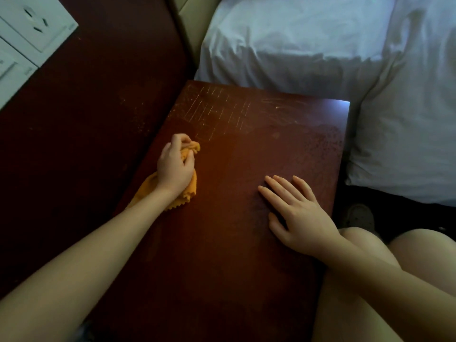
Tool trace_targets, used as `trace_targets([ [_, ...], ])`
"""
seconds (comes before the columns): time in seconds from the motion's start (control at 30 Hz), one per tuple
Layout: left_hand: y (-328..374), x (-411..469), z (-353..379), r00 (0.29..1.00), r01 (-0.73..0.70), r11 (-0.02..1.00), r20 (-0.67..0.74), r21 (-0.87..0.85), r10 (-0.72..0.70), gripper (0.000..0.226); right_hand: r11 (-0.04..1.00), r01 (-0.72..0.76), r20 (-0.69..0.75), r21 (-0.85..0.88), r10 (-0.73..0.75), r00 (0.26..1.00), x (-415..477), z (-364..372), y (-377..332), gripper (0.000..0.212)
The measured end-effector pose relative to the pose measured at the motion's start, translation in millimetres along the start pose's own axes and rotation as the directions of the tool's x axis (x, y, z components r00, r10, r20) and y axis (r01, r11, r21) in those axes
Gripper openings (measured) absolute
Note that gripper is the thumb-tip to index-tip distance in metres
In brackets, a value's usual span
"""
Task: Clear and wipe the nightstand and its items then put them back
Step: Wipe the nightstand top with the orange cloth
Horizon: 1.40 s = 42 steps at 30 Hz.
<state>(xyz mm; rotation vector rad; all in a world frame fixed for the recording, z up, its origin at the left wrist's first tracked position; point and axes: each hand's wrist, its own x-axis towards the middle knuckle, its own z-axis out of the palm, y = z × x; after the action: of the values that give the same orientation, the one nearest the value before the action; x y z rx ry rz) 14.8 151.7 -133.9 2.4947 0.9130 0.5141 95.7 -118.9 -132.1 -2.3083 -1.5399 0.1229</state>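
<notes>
On the desk [234,280], near its left edge and about midway along, the left hand [174,166] grips a bunched orange cloth [145,187], fingers curled round the wad and pressing it to the wood. Toward the desk's right side the right hand [297,213] lies flat, fingers straight and slightly spread, holding nothing and seemingly bracing. No items stand on the desk top, so the clearing looks done and wiping is the step in hand; where the items are cannot be told. Pale scratches [214,112] mark the desk's far left corner, and a dull speckled patch [318,146] shows near its far right edge. Both look like wear, so rubbing may not lift them. To wipe well, it seems best to flatten the cloth for more contact, work in overlapping strokes from the far edge toward the near one, and lift the right hand to reach the wood beneath it. Beyond the desk's far and right edges lies a bed [296,45] with white linen; sockets [32,21] sit on the wall left of the desk.
</notes>
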Motion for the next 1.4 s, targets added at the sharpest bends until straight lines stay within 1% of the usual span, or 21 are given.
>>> trace_targets([
  [0.03, -4.7, -5.6, -3.5, 0.999, -0.035, 0.999, 0.022, 0.005, 0.035, 0.020, 1.000, 0.001, -0.001, -0.002, -0.001, 1.000, 0.0, -0.1, 0.0, 0.052],
  [0.1, -12.2, -6.6, -10.1, 1.000, -0.001, 1.000, -0.028, 0.014, 0.002, 0.020, 1.000, 0.004, 0.005, -0.010, -0.003, 1.000, 0.0, -0.4, -0.3, 0.052],
  [0.17, -13.9, 3.4, -11.5, 0.982, 0.122, 0.992, -0.142, 0.005, -0.120, 0.022, 1.000, 0.001, 0.012, -0.011, -0.001, 1.000, 0.1, -1.1, -0.4, 0.051],
  [0.23, -9.6, 16.7, -8.3, 0.942, 0.249, 0.968, -0.228, -0.016, -0.246, 0.025, 1.000, -0.002, 0.015, -0.010, 0.002, 1.000, 0.6, -0.8, -0.2, 0.052],
  [0.3, -1.7, 28.3, -3.2, 0.909, 0.329, 0.944, -0.261, -0.026, -0.324, 0.026, 1.000, -0.004, 0.016, -0.009, 0.004, 1.000, 0.7, -0.4, 0.0, 0.054],
  [0.33, 3.2, 31.5, -0.2, 0.906, 0.340, 0.940, -0.261, -0.024, -0.334, 0.026, 1.000, -0.005, 0.016, -0.011, 0.005, 1.000, 0.7, -0.3, 0.0, 0.054],
  [0.37, 8.1, 32.6, 2.7, 0.912, 0.330, 0.944, -0.250, -0.020, -0.324, 0.026, 1.000, -0.006, 0.017, -0.015, 0.006, 1.000, 0.5, -0.2, -0.1, 0.054],
  [0.43, 16.9, 26.5, 7.5, 0.949, 0.252, 0.968, -0.194, -0.008, -0.249, 0.026, 1.000, -0.008, 0.024, -0.020, 0.009, 1.000, 0.4, -0.1, -0.3, 0.054],
  [0.5, 22.2, 10.2, 10.2, 0.990, 0.108, 0.994, -0.094, 0.007, -0.107, 0.024, 1.000, -0.009, 0.029, -0.020, 0.010, 1.000, 0.5, -0.6, -0.9, 0.054],
  [0.57, 22.7, -10.1, 9.5, 1.000, -0.024, 1.000, -0.011, 0.004, 0.024, 0.022, 1.000, -0.010, 0.029, -0.019, 0.011, 1.000, 0.4, -1.3, -0.8, 0.054],
  [0.6, 21.3, -19.3, 8.0, 0.999, -0.050, 0.999, 0.009, -0.013, 0.050, 0.021, 1.000, -0.009, 0.029, -0.019, 0.009, 1.000, 0.4, -1.6, -0.6, 0.054],
  [0.7, 14.8, -32.0, 4.8, 1.000, -0.011, 0.999, -0.027, -0.037, 0.010, 0.022, 1.000, -0.002, 0.037, -0.018, 0.003, 0.999, 0.2, -1.3, 0.4, 0.053],
  [0.8, 15.2, -14.0, 5.2, 0.979, 0.150, 0.988, -0.135, -0.033, -0.153, 0.025, 1.000, 0.002, 0.022, -0.007, -0.002, 1.000, 0.2, 0.2, 1.5, 0.052],
  [0.87, 19.4, 5.9, 6.4, 0.939, 0.273, 0.960, -0.202, -0.060, -0.279, 0.027, 1.000, 0.004, 0.010, -0.001, -0.004, 1.000, -0.2, 0.5, 1.0, 0.053],
  [0.93, 25.9, 21.4, 9.2, 0.908, 0.343, 0.937, -0.232, -0.063, -0.348, 0.029, 1.000, 0.006, -0.001, 0.006, -0.006, 1.000, 0.0, -0.2, 0.7, 0.053],
  [0.97, 29.4, 24.6, 11.7, 0.907, 0.349, 0.936, -0.231, -0.053, -0.351, 0.029, 1.000, 0.007, -0.005, 0.009, -0.007, 1.000, 0.3, -0.1, 0.7, 0.052],
  [1.03, 36.6, 21.3, 16.7, 0.930, 0.304, 0.952, -0.204, -0.037, -0.305, 0.028, 1.000, 0.008, -0.002, 0.012, -0.008, 1.000, 0.2, 0.3, 1.0, 0.052],
  [1.17, 43.6, -17.3, 19.9, 0.991, 0.108, 0.992, -0.069, -0.062, -0.112, 0.024, 1.000, 0.008, 0.001, 0.000, -0.008, 1.000, -0.4, 0.8, 2.0, 0.051],
  [1.27, 34.0, -43.0, 13.5, 1.000, -0.019, 0.999, -0.015, -0.048, 0.018, 0.020, 1.000, 0.002, 0.006, 0.004, -0.002, 1.000, -0.5, 0.2, 1.1, 0.053],
  [1.33, 25.3, -37.0, 7.8, 1.000, -0.008, 1.000, -0.016, -0.030, 0.007, 0.021, 1.000, 0.001, 0.003, 0.004, -0.001, 1.000, -0.2, 0.0, 1.3, 0.054],
  [1.4, 19.0, -18.1, 4.8, 0.992, 0.098, 0.995, -0.075, -0.024, -0.099, 0.024, 1.000, -0.001, 0.000, 0.004, 0.001, 1.000, 0.0, 0.2, 1.4, 0.055],
])
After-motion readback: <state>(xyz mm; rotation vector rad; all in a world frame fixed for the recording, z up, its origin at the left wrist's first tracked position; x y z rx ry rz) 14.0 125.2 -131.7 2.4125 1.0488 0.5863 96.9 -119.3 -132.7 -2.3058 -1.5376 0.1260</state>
